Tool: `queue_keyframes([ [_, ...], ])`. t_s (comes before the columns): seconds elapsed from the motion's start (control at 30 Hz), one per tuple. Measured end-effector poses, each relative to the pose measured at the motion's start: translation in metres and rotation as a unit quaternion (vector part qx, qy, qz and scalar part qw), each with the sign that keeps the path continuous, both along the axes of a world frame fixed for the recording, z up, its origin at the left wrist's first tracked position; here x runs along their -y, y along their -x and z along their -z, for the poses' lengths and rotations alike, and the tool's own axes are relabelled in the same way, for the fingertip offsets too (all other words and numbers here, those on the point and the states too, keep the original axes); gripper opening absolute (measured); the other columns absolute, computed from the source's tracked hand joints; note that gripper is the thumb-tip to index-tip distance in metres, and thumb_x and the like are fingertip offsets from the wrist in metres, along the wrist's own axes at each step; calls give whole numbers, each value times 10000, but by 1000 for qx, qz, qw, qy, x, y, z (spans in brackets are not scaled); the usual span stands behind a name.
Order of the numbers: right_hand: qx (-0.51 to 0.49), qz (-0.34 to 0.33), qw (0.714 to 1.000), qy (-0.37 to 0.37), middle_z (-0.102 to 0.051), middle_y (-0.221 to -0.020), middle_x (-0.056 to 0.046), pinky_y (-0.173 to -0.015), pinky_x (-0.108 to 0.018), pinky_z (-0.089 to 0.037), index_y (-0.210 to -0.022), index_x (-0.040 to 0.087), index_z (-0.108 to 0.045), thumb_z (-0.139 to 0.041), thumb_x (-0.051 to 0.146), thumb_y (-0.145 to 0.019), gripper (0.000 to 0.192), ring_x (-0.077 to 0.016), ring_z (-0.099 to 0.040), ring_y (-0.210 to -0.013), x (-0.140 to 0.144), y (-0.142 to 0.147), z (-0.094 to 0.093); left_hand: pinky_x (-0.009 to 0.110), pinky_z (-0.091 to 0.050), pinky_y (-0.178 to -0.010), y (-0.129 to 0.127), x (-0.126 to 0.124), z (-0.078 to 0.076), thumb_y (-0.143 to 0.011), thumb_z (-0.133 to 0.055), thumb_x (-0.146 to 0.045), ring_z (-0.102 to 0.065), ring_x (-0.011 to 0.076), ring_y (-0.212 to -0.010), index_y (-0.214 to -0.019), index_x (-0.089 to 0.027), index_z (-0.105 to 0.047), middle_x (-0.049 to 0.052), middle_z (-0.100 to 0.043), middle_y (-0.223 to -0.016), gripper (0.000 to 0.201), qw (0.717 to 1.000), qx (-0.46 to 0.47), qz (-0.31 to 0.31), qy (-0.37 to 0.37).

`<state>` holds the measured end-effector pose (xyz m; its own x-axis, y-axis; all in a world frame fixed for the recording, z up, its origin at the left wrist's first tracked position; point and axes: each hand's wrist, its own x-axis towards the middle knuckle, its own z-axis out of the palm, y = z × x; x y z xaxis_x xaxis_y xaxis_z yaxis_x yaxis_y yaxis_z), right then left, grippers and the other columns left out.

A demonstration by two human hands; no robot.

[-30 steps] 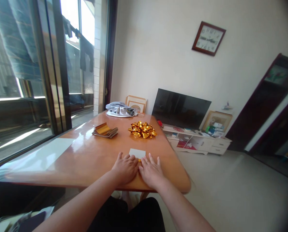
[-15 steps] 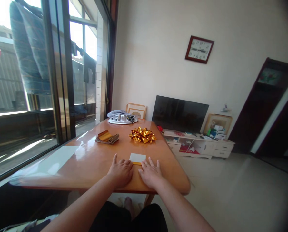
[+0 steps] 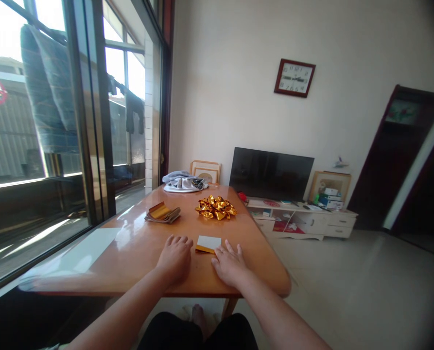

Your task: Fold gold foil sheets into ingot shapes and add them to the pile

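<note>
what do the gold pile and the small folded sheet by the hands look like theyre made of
The gold pile looks like metallic foil paper: sharp creases and bright mirror-like glints. The folded sheet between the left hand and right hand seems to be thin paper, matte white on top with a gold edge underneath, probably the same foil-backed stock.

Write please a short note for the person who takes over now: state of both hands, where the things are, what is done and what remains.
Left hand: flat on the table, holding nothing, just left of the folded sheet.
Right hand: flat, empty, fingertips at the sheet's near right corner.
Sheet: white face up, gold edge showing at the near side, lying flat between the hands.
Farther back: stack of gold sheets, pile of finished gold foil pieces, cloth at the far end.
Done: one fold seems made. Left: further folds, it seems.
</note>
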<state>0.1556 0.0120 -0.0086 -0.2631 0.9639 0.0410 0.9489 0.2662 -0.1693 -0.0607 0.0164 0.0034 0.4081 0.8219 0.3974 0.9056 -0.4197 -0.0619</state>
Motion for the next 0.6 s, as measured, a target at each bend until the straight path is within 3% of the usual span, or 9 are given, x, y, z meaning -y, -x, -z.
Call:
queue_keyframes([
  [0.1,-1,-8,1000,-18,-550,-1492,-98,-1194,-587,-119,-1374,228,-606,-354,399,-1012,473,-312,-246,-1517,-3,0,-4,439,-402,-992,-7,-2,-6,-913,-500,-231,-588,271,-1067,-1065,-227,-690,112,-670,-1092,243,999,2,40,13],
  [0.33,1,-24,998,-59,-730,-1176,-122,-1006,-408,-373,-1117,211,-740,-466,345,-984,333,-281,-582,-1192,-12,-5,-12,419,-393,-960,-14,-16,-8,-918,-489,-210,-588,256,-1032,-984,-236,-732,99,-685,-1025,253,995,3,86,40],
  [0.6,-13,-21,995,-94,-748,-1094,-94,-921,-374,-377,-1058,241,-752,-448,283,-1001,312,-264,-624,-1087,-24,-11,-8,379,-414,-909,-12,-27,-2,-946,-448,-213,-610,237,-996,-976,-240,-716,80,-687,-985,272,996,24,77,49],
])
